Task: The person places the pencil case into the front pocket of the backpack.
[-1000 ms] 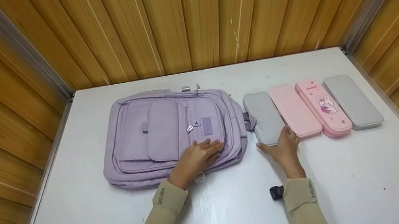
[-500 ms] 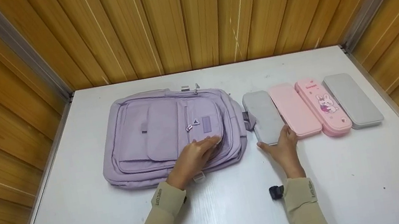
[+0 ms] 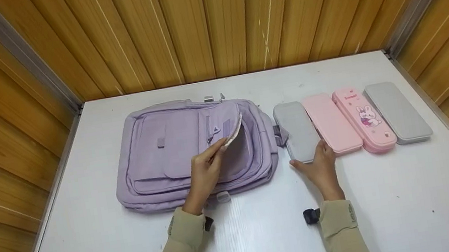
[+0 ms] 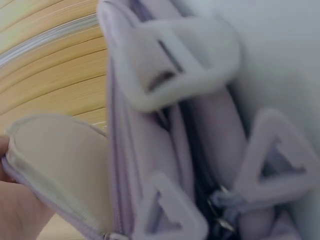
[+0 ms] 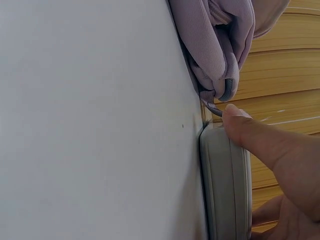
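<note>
A lilac backpack [image 3: 146,156] lies flat on the white table, its top toward the right. My left hand [image 3: 203,174] pinches the edge of the small front pocket's flap [image 3: 230,118] and holds it raised, so the pocket gapes. In the left wrist view the flap's pale lining [image 4: 62,155] shows beside the fingers. My right hand [image 3: 319,169] grips the near end of a grey pencil case [image 3: 297,130], thumb on its left side and fingers on its right. The case lies on the table; the right wrist view shows the thumb [image 5: 255,132] on its edge.
Right of the held case lie a plain pink pencil case [image 3: 332,124], a pink one with a rabbit print [image 3: 363,117] and another grey one [image 3: 398,114]. A grey strap loop [image 3: 281,135] from the backpack touches the nearest case. Wood-patterned walls [image 3: 208,20] surround the table [image 3: 260,237].
My left hand has gone from resting on the front pocket to pinching its flap and lifting it up and leftward, opening the pocket. The right hand and the pencil cases have stayed put.
</note>
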Available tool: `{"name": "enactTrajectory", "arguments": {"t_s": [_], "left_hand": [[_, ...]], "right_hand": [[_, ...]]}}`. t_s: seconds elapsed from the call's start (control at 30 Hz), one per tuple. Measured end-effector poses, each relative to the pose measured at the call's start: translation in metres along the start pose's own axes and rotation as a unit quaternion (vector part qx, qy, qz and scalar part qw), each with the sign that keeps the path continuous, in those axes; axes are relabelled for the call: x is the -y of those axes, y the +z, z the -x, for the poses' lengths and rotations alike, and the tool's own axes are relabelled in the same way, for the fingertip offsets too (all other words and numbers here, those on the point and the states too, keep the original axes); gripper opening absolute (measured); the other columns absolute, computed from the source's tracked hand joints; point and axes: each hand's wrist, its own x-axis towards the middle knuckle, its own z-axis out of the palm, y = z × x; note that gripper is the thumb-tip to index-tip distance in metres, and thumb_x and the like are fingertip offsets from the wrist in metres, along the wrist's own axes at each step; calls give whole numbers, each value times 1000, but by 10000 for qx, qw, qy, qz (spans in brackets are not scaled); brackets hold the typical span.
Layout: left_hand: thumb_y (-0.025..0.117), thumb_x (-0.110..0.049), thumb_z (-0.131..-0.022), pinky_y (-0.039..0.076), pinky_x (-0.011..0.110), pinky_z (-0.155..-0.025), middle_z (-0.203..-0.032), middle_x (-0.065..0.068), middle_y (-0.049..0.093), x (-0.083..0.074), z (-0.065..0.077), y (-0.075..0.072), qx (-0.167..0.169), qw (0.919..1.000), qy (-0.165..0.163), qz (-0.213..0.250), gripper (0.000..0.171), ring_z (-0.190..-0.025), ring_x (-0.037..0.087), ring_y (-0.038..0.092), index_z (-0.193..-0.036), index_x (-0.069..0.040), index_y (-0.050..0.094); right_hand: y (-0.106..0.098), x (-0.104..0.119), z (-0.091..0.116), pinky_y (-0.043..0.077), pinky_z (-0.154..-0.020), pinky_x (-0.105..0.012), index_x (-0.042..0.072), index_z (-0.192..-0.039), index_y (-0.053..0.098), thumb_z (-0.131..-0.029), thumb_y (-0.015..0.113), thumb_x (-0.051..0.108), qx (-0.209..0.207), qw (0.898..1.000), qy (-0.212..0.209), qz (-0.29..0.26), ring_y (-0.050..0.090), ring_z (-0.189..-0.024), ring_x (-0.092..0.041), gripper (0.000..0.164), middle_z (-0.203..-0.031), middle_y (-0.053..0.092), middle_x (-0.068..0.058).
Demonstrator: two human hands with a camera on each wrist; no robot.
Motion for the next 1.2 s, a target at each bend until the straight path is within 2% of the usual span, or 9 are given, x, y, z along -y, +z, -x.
{"name": "enactTrajectory", "arguments": {"t_s": [0.17,0.3,0.47,0.57,0.7,0.8,0.9,1.03,1.2], "left_hand": [[60,-3,-93,52,16,-86,-115,19,67,-5,-3,-5,-619,9939,-597,694,23,-101,7,62,-114,3,67],[59,-4,-94,49,13,-76,-105,21,69,-7,-4,-12,-1104,9830,-1059,1019,25,-84,1,58,-117,4,66],[59,-4,-94,50,13,-78,-108,17,69,-10,-6,-19,-1936,9562,-1659,1439,26,-86,0,57,-118,4,65],[58,-2,-94,52,15,-86,-117,16,67,-10,-7,-22,-2460,9257,-1921,2138,28,-94,3,59,-120,9,61],[54,1,-95,52,18,-90,-115,9,67,-9,-7,-24,-3055,8725,-2039,3221,34,-100,6,62,-126,17,51],[53,-1,-96,51,20,-91,-115,5,67,-8,-7,-27,-3359,8395,-2115,3712,39,-103,9,62,-130,16,46],[51,-5,-98,49,23,-96,-131,13,58,-6,-6,-31,-3521,8096,-2189,4155,43,-111,13,58,-136,13,41],[47,-11,-100,40,29,-109,-151,19,35,-3,-4,-35,-3578,7719,-2241,4752,50,-131,22,44,-144,7,33],[45,-13,-100,28,38,-118,-156,16,27,0,-3,-37,-3699,7354,-2205,5232,55,-143,28,29,-147,6,25]], "right_hand": [[-2,1,1,13,-119,-54,-13,-146,-3,-83,74,32,46,10000,-8,-81,3,-143,-50,109,-153,2,-36],[-2,1,1,13,-119,-54,-12,-147,-4,-84,73,32,103,9999,29,-78,2,-143,-50,109,-153,1,-36],[-3,2,1,13,-119,-54,-13,-147,-3,-83,74,34,122,9999,46,-51,2,-143,-51,110,-153,1,-37],[-3,2,1,14,-119,-54,-13,-147,-2,-83,74,34,117,9999,39,-34,3,-143,-51,110,-152,2,-37],[-3,2,1,15,-119,-54,-13,-147,-1,-83,74,34,78,10000,25,14,6,-142,-51,109,-152,4,-38],[-2,1,0,16,-118,-54,-14,-146,1,-83,74,34,28,10000,15,67,8,-142,-51,109,-151,7,-39],[-2,1,0,18,-118,-54,-14,-146,2,-82,75,35,1,9999,16,101,10,-141,-51,109,-150,9,-39],[-3,1,0,20,-117,-55,-13,-147,1,-81,75,36,5,9999,81,67,11,-142,-50,111,-151,9,-37],[-3,0,0,20,-118,-54,-13,-147,3,-80,76,36,-73,9999,105,44,14,-141,-49,111,-150,13,-37]]}}
